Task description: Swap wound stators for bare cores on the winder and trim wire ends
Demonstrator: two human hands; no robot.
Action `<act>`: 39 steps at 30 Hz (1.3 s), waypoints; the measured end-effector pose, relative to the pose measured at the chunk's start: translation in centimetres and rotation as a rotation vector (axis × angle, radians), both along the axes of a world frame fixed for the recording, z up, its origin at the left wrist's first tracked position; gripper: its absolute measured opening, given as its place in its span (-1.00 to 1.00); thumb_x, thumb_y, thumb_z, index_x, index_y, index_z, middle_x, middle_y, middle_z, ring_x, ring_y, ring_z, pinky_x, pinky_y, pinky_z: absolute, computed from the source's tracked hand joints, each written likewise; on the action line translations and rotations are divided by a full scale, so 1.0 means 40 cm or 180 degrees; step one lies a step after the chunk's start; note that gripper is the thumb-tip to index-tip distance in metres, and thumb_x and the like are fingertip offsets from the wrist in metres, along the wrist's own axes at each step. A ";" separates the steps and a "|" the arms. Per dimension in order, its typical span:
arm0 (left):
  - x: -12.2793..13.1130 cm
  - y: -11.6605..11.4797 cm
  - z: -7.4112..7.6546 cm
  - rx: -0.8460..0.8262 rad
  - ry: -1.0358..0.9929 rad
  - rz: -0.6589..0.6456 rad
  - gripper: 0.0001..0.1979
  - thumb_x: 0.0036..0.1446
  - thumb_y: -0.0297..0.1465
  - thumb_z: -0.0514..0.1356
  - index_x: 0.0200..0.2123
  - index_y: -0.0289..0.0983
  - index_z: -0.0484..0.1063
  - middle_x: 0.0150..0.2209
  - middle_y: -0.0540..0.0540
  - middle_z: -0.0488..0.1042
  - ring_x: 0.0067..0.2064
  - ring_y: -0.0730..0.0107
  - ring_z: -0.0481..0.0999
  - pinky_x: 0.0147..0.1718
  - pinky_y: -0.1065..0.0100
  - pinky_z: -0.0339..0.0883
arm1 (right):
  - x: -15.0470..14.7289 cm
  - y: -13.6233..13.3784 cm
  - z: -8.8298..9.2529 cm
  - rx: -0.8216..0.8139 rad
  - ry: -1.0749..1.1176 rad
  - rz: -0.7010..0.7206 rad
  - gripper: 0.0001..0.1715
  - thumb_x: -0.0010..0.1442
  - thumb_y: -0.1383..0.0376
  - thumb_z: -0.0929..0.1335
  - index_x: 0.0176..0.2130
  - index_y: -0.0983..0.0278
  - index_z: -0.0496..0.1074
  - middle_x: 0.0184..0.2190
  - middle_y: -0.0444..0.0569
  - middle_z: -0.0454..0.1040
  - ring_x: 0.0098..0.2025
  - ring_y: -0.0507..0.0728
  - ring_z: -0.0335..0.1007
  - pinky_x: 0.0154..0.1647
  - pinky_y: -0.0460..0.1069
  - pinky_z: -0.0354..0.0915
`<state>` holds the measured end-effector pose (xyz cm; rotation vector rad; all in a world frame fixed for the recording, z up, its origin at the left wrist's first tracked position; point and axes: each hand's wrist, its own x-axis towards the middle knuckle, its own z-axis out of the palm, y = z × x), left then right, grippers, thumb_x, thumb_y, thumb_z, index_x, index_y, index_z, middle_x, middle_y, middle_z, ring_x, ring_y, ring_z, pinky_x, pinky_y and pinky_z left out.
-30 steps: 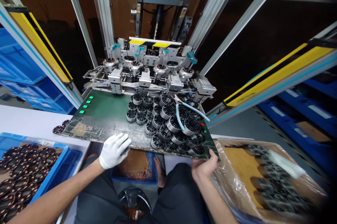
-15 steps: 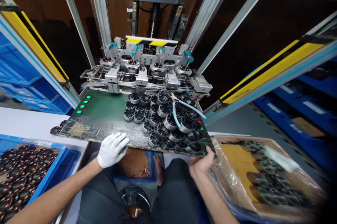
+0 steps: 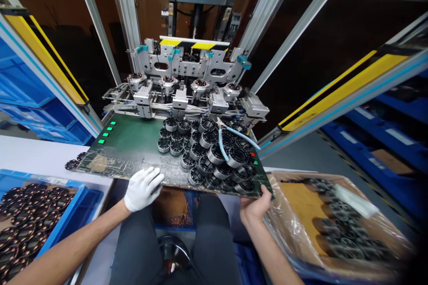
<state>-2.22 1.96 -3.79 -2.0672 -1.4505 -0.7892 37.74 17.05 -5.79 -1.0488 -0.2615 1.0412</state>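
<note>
My left hand (image 3: 143, 188), in a white glove, lies with its fingers stretched out on the worn front edge of the green worktop (image 3: 133, 142). Nothing is in it. At the front right corner, my bare right hand (image 3: 256, 204) grips the worktop edge, thumb on top and the other fingers hidden below. Between the hands, toward the right, stand stacked ring-shaped motor cores (image 3: 197, 151) with black slotted insides and silver rims. Pliers (image 3: 222, 142) with light blue handles lie spread on top of the stacks.
Behind the worktop is a machine fixture (image 3: 180, 97) holding several copper-wound cores under a striped bar (image 3: 200, 46). A blue bin (image 3: 75, 196) of wound cores stands left; a plastic-lined carton (image 3: 301, 213) with more cores stands right. Yellow-black posts (image 3: 337, 91) flank the station.
The machine's striped bar and its plate have risen above the fixture. My legs have shifted under the worktop, and a foot seen before is now hidden. Both hands stay in place.
</note>
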 end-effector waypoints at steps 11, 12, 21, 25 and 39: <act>-0.003 0.004 -0.002 0.0038 0.0037 -0.0016 -0.69 0.48 -0.36 0.30 0.23 -0.18 0.58 0.16 -0.21 0.71 0.23 0.02 0.68 0.18 0.05 0.48 | 0.004 0.004 -0.001 -0.0032 -0.0029 -0.0017 -0.46 0.07 0.03 0.53 0.00 0.21 0.65 -0.12 -0.06 0.75 -0.14 0.17 0.69 -0.30 -0.01 0.64; -0.004 0.005 -0.002 0.0042 0.0038 -0.0025 -0.70 0.49 -0.36 0.29 0.23 -0.19 0.58 0.16 -0.21 0.71 0.23 0.02 0.68 0.18 0.05 0.48 | 0.002 0.003 0.001 -0.0030 -0.0026 -0.0023 -0.47 0.07 0.03 0.53 -0.01 0.21 0.65 -0.12 -0.06 0.75 -0.13 0.17 0.69 -0.30 -0.02 0.63; -0.002 0.009 -0.006 0.0051 -0.0003 -0.0049 -0.69 0.49 -0.36 0.29 0.23 -0.18 0.58 0.16 -0.20 0.72 0.22 0.03 0.67 0.18 0.06 0.48 | -0.001 0.010 -0.001 -0.0011 -0.0022 -0.0100 -0.49 0.04 0.05 0.50 -0.05 0.22 0.66 -0.06 0.02 0.75 -0.13 0.24 0.71 -0.32 0.05 0.67; -0.002 0.009 -0.008 0.0024 -0.0010 -0.0067 -0.68 0.47 -0.37 0.30 0.24 -0.19 0.59 0.16 -0.20 0.71 0.22 0.03 0.67 0.19 0.06 0.47 | 0.001 0.012 -0.002 -0.0003 -0.0033 -0.0081 -0.51 0.05 0.05 0.49 -0.06 0.21 0.66 -0.04 0.00 0.75 -0.12 0.21 0.71 -0.29 0.03 0.68; -0.002 0.002 -0.013 0.0014 -0.0020 0.0004 -0.65 0.43 -0.37 0.34 0.23 -0.17 0.60 0.17 -0.20 0.71 0.22 0.01 0.67 0.20 0.04 0.50 | -0.003 0.002 0.011 -0.0016 0.0033 -0.0047 -0.56 0.13 0.10 0.48 -0.02 0.22 0.66 -0.09 -0.08 0.75 -0.17 0.16 0.70 -0.35 0.00 0.67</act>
